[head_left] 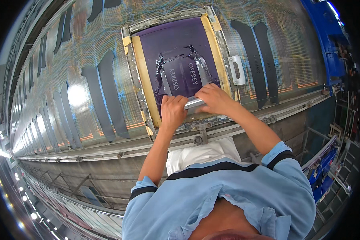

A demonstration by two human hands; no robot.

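Observation:
My left hand [173, 108] and my right hand [213, 98] are both closed on a silver squeegee bar [195, 103] at the near end of a purple printing screen [176, 40]. The screen has a worn metal frame [168, 21] with yellow tape along its sides. Glossy ink [162, 60] outlines a stencil with pale lettering on the mesh. A white handle [237, 70] stands out from the frame's right side.
Dark grey cut pieces [100, 100] lie in rows on the long glossy table [292, 56] on both sides of the screen. A metal rail [142, 142] runs along the near edge. Blue machinery [328, 48] stands at right, a blue rack [324, 168] lower right.

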